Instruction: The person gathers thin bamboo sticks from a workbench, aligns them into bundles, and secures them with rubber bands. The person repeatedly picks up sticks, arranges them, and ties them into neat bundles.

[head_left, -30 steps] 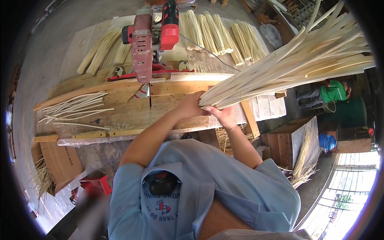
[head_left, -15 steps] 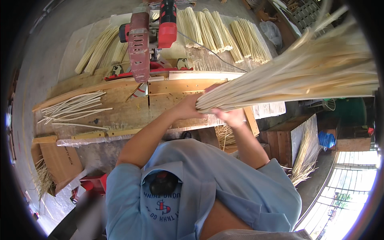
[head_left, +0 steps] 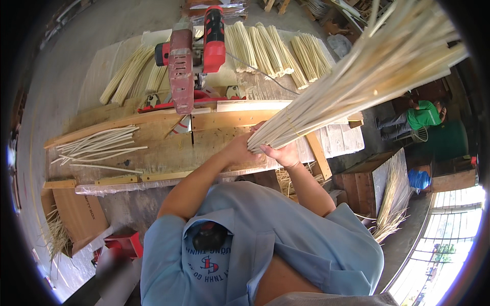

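A thick bundle of pale cane sticks (head_left: 337, 92) slants from the bench's middle up to the upper right, its far end fanned out and blurred. Both hands grip the near end. My left hand (head_left: 243, 149) wraps the left side of that end, some of its fingers hidden behind the canes. On the right side my right hand (head_left: 282, 154) closes round it, thumb across the front. To the left of the hands stands a red and black power saw (head_left: 181, 71), its blade partly seen at a slot in the wooden workbench (head_left: 219, 135).
Loose cane pieces (head_left: 99, 145) lie at the bench's left. Several cut cane bundles (head_left: 265, 51) rest on the table behind the saw. A cable (head_left: 255, 69) crosses that table. A wooden box (head_left: 357, 188) stands at right; farther off sits a person in green (head_left: 426, 115). A cardboard box (head_left: 80, 217) is at lower left.
The bundle has tilted more steeply, its fanned end swinging up and away. Both hands keep their hold on the near end. The person in green has come into view.
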Demonstrator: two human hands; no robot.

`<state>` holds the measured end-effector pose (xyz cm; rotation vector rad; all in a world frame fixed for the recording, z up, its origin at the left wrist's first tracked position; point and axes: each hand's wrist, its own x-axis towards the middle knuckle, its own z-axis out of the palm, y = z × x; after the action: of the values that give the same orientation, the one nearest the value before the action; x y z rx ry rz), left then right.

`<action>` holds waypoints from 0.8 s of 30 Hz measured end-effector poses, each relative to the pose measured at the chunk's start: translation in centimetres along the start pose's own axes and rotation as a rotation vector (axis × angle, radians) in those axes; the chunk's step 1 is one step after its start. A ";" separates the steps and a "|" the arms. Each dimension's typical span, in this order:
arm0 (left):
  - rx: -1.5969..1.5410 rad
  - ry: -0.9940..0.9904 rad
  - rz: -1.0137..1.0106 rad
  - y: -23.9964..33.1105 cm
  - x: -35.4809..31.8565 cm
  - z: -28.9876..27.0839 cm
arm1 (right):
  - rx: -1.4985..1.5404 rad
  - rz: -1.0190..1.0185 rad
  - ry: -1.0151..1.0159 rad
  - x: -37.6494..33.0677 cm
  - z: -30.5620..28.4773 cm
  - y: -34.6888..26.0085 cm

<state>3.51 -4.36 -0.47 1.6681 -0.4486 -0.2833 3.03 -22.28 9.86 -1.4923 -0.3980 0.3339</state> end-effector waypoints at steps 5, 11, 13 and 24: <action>0.035 -0.066 0.062 5.1 0.8 0.0 | -0.065 -0.371 0.154 1.2 -0.1 -4.5; -0.276 -0.284 0.152 14.3 2.0 -2.3 | 0.259 -0.358 0.174 3.6 -3.1 -14.6; -0.512 -0.329 0.187 14.9 2.0 -2.9 | 0.515 -0.334 0.284 4.4 -3.9 -16.6; -0.645 -0.344 0.274 17.1 0.2 -1.7 | 1.486 -0.331 -0.034 5.6 -10.6 -13.2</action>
<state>2.22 -4.70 16.64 0.9157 -0.7449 -0.4574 12.49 -29.89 22.99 0.0348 -0.2820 0.2698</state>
